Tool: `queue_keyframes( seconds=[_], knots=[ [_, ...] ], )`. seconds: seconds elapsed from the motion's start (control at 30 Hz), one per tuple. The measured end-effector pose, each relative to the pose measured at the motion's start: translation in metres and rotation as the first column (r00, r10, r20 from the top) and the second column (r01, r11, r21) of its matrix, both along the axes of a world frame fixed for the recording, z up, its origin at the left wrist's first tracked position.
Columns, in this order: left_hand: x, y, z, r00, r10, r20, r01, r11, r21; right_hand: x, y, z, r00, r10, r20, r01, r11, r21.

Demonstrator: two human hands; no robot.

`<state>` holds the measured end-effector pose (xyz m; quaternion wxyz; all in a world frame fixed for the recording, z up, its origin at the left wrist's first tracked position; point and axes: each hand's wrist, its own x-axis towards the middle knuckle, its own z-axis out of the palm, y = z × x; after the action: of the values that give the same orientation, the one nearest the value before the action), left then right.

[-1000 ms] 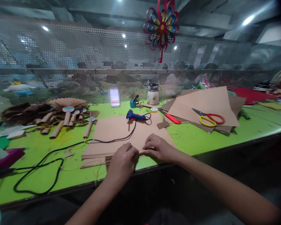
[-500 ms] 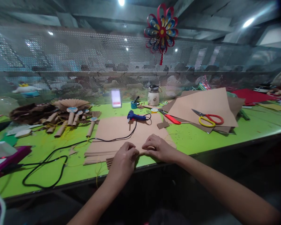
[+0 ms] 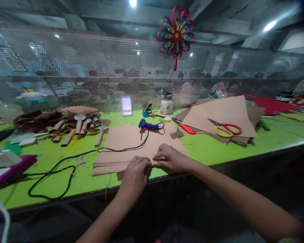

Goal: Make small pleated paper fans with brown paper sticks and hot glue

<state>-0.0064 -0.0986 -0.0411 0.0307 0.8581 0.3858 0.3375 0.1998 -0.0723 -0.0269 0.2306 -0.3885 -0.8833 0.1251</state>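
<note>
A large sheet of brown kraft paper lies on the green table, its near edge folded into narrow pleats. My left hand rests on the pleated near edge with its fingers curled down and pinching the folds. My right hand is just to the right of it, fingertips pressed onto the same fold. The two hands nearly touch. A blue glue gun lies on the far part of the sheet, and its black cord loops off to the left.
Red-and-yellow scissors lie on more brown sheets at the right. A red-handled cutter and a white jar stand behind. Paper rolls and a pleated fan lie at the left. A perforated metal screen closes the back.
Both hands stay on the pleated edge, with small shifts of the fingers. The view has drifted slightly, so the table's things sit a little further right in the picture.
</note>
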Motion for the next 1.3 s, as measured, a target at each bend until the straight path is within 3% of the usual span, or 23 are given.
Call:
queue_keyframes(
  seconds=[0.17,0.5,0.63,0.83,1.03,1.3],
  knots=[
    [0.002,-0.004,0.000,0.997,0.051,-0.050,-0.053,0.998,-0.045,0.000,-0.002,0.001,1.000,-0.010,0.015,0.011,1.000,-0.003],
    [0.004,-0.005,-0.006,0.999,0.042,-0.025,-0.042,0.999,-0.002,0.001,0.003,0.004,1.000,0.010,0.021,-0.009,0.999,-0.039],
    [0.003,-0.005,-0.009,1.000,0.030,-0.008,-0.030,0.999,0.038,0.004,0.008,0.016,0.996,0.019,-0.082,-0.031,0.989,-0.147],
    [0.003,-0.005,-0.010,1.000,0.017,-0.007,-0.017,0.998,0.055,0.005,0.011,0.025,0.980,-0.096,-0.173,0.042,0.955,-0.295],
    [0.004,-0.007,-0.010,1.000,0.020,0.000,-0.020,0.998,0.062,-0.001,0.015,0.018,0.978,-0.137,-0.160,0.058,0.904,-0.423],
    [0.003,-0.007,-0.012,1.000,0.013,0.003,-0.013,0.996,0.086,-0.010,0.027,0.029,0.992,-0.122,-0.040,0.083,0.845,-0.528]
  ],
)
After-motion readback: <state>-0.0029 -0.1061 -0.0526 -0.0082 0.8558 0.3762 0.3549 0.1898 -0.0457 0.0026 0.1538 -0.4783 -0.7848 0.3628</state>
